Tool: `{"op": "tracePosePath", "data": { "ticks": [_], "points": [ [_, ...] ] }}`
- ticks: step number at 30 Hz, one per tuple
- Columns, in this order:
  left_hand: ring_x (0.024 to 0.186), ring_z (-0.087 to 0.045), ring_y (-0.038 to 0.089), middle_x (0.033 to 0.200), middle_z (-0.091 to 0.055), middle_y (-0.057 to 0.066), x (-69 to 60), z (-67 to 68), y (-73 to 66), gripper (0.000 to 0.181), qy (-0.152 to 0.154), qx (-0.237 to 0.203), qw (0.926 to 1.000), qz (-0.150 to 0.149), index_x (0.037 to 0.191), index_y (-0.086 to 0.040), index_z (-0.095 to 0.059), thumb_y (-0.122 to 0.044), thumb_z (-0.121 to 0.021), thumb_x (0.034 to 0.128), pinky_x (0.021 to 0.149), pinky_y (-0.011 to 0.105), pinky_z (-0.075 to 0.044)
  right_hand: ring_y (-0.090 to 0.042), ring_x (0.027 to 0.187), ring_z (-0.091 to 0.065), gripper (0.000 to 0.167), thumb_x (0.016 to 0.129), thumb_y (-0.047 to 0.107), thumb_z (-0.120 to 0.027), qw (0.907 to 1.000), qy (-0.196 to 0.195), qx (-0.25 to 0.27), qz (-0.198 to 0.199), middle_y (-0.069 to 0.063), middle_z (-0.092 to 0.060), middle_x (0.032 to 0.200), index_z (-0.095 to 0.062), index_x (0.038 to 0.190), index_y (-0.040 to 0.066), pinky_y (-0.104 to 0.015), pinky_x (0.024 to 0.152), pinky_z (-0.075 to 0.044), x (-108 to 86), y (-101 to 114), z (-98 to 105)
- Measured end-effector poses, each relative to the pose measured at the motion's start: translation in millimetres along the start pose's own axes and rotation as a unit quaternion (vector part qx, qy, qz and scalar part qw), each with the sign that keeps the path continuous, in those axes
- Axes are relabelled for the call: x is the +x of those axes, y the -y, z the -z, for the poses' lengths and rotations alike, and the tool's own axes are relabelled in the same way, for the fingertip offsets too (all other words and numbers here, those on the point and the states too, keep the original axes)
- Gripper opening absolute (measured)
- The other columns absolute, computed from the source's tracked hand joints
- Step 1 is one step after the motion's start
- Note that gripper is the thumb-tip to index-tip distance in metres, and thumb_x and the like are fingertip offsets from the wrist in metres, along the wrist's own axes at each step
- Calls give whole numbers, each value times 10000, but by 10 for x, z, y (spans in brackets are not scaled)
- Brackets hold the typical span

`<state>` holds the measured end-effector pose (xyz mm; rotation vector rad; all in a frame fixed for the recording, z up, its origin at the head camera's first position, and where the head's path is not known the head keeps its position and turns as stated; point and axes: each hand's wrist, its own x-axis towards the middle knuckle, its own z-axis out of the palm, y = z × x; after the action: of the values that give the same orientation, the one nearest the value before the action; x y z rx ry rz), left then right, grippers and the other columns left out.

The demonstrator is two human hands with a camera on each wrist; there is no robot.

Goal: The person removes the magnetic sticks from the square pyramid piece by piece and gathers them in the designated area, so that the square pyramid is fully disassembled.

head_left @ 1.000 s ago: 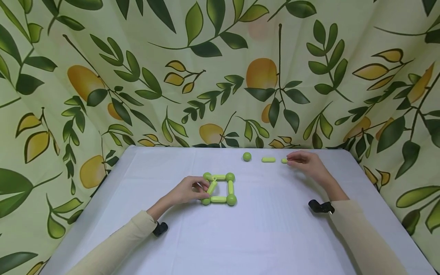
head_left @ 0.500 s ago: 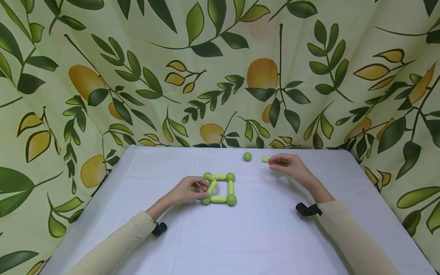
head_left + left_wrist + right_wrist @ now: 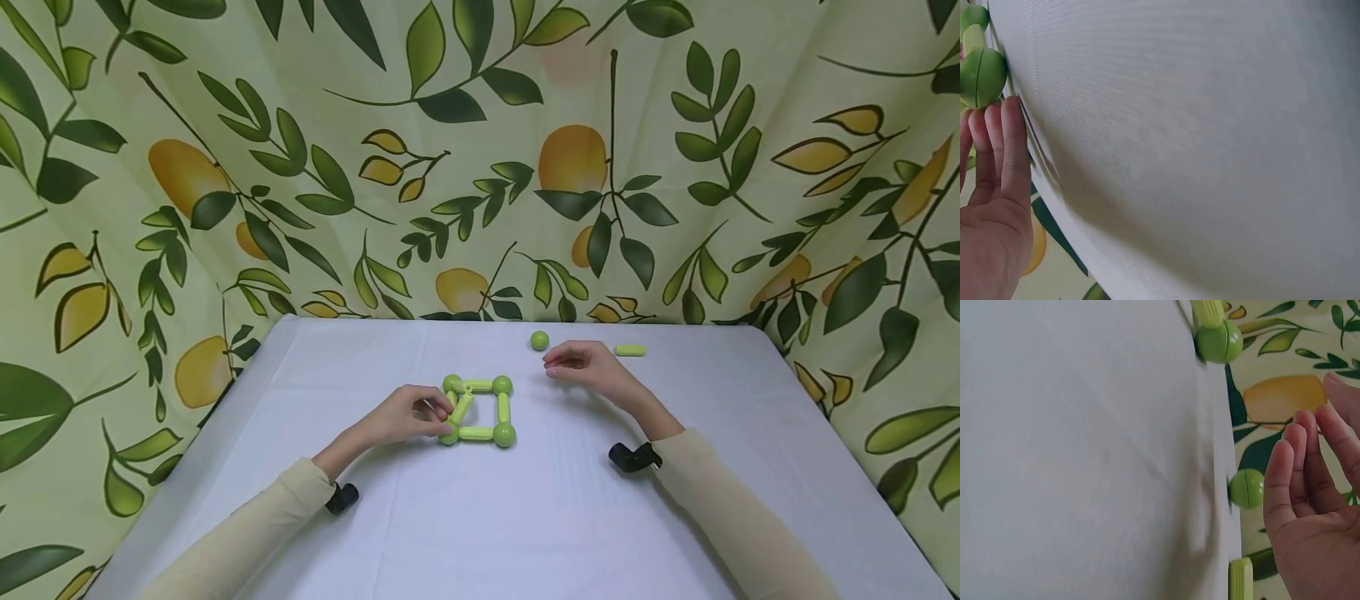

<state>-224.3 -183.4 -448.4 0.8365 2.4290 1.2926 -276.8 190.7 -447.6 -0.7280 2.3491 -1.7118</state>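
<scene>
A green square frame [image 3: 503, 408] of toy building rods and balls lies on the white table. One more rod [image 3: 462, 407] slants up from its near left ball [image 3: 449, 433]. My left hand [image 3: 408, 415] holds the frame at its left side; the left wrist view has its fingers against a ball [image 3: 982, 78]. My right hand [image 3: 588, 367] hovers near a loose green ball [image 3: 539, 340], apart from it. Its fingers are gently bent, nothing visible between them. A loose rod [image 3: 1240, 579] shows in the right wrist view, but the hand covers it in the head view.
Another loose rod [image 3: 630, 351] lies to the right of my right hand, near the back of the table [image 3: 420, 533]. Behind the table hangs a curtain [image 3: 480, 192] with printed leaves and fruit. Each wrist wears a small black camera [image 3: 633, 457].
My right hand has moved left along the row of loose pieces, past the rods towards the ball. The right-hand rod is now uncovered. My left hand and the frame have stayed in place.
</scene>
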Motion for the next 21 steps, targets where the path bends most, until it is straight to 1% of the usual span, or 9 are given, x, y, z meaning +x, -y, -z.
{"op": "tracePosePath", "data": {
  "ticks": [5,9,12,18,21],
  "points": [
    [858,-651,193,954,-660,19,-11,9,9,231,79,-6,10000,13,1041,-52,-720,-96,-844,852,797,307,-542,-247,988,-661,339,921,84,-772,9997,198,102,67,-164,-697,1111,-668,1186,-101,-285,834,-537,96,47,-145],
    [856,-652,191,957,-658,24,-20,15,-4,228,104,-60,9999,68,1039,-54,-718,-96,-842,852,793,309,-544,-238,985,-659,331,919,71,-771,9991,362,204,117,-149,-694,1113,-672,1185,-99,-295,831,-540,180,77,-272],
    [853,-648,190,953,-654,26,-27,20,-9,216,116,-74,9999,101,1027,-54,-713,-96,-839,856,784,304,-544,-244,994,-660,317,916,39,-764,9982,470,275,235,-148,-691,1113,-669,1181,-107,-299,847,-541,246,91,-365],
    [851,-648,192,953,-648,32,-27,15,-8,207,144,-81,9997,189,1017,-56,-709,-92,-836,857,771,296,-543,-263,1002,-667,340,893,-2,-774,9947,833,401,446,-270,-669,1125,-651,1185,-124,-314,866,-541,385,124,-530],
    [853,-649,191,960,-647,38,-19,11,-7,212,147,-99,9996,224,1023,-56,-708,-95,-836,859,769,298,-545,-251,982,-668,349,879,-3,-789,9936,971,329,469,-280,-668,1119,-654,1181,-117,-322,867,-543,450,136,-605]
  ]
}}
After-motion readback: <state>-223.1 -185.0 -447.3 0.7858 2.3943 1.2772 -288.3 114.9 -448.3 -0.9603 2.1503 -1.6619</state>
